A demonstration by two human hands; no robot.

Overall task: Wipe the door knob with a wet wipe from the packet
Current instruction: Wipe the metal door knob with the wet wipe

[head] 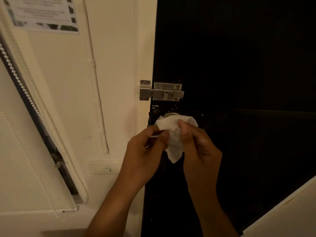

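Note:
A white wet wipe (pixel 172 132) is stretched between both my hands in front of the black door (pixel 239 65). My left hand (pixel 145 149) pinches its left edge, and my right hand (pixel 198 142) pinches its right side. The wipe drapes over the door knob (pixel 171 115), of which only a thin metal rim shows above the wipe. A loose corner of the wipe hangs down between my hands. No packet is in view.
A metal slide bolt (pixel 160 91) bridges the door and the cream frame just above the knob. A wall switch plate (pixel 106 168) sits at lower left. A window blind with a bead chain (pixel 29 98) slants along the left. A printed notice (pixel 42 12) hangs top left.

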